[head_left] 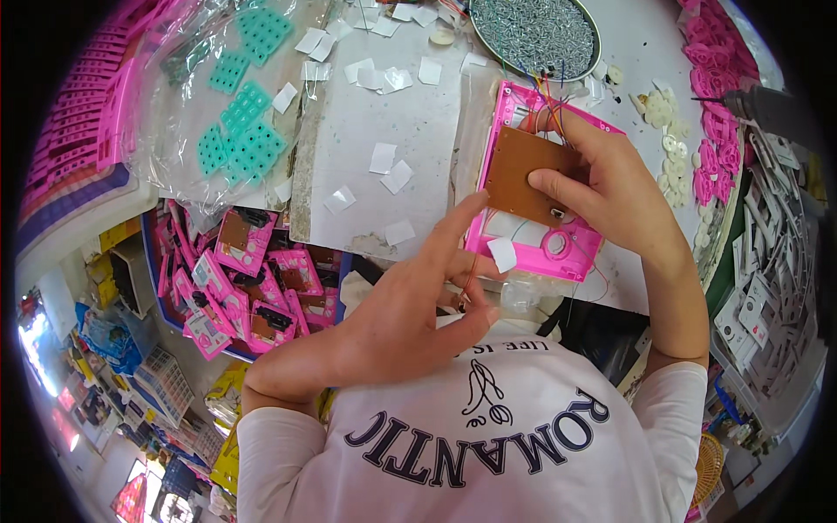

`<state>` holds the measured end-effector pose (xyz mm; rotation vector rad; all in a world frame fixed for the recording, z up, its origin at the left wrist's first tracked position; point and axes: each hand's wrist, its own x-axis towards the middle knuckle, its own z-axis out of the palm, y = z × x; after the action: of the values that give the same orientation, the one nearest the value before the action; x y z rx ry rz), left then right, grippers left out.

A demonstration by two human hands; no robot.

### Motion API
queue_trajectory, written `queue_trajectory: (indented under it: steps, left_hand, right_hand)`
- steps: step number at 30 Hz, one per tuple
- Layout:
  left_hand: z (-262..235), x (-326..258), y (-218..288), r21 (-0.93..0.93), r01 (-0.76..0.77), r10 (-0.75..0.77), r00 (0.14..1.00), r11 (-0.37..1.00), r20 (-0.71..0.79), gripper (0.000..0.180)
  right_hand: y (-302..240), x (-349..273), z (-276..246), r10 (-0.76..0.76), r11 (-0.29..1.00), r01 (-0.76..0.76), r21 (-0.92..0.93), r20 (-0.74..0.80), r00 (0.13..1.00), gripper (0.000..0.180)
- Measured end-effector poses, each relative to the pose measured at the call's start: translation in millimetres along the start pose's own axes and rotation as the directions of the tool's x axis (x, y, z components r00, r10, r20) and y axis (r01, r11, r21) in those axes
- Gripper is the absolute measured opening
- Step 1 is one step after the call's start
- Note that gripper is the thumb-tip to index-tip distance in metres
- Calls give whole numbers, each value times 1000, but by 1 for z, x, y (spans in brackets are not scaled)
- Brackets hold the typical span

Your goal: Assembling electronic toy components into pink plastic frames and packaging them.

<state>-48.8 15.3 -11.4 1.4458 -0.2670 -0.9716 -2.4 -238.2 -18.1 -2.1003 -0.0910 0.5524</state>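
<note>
My right hand (602,179) grips a brown circuit board (523,174), its thumb on the face and the other fingers mostly hidden behind. The board is held over a pink plastic casing (571,248) at the table's front edge. Thin coloured wires (547,91) rise by the board's far edge. My left hand (418,305) is left of the casing, fingers apart, the index stretched to the casing's left edge. A thin reddish wire (471,275) runs by its curled fingers. Near those fingertips is a small white square (503,254); whether they touch it, I cannot tell.
A round tray of screws (536,35) stands beyond the casing. White squares (384,157) lie across the table, teal button pads (248,131) on plastic at left. A bin of pink assemblies (240,279) is lower left. A dark power tool (767,109) juts in at right.
</note>
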Motion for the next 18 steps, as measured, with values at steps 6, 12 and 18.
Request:
queue_trajectory:
  steps: [6,12,18]
  left_hand:
    - [-11,3,2,715,-86,220,971,693,-96,73]
    - [-12,36,-10,930,-328,477,852,166,216,64]
    - [-20,44,4,897,-384,418,868,220,269,51]
  right_hand:
    - [-8,2,-3,14,972,-19,-236,-25,1000,45]
    - [-32,-9,2,-24,762,-100,-640,-182,983,61]
    - [-6,-42,21,-499,662,371,-652,-14,866,58]
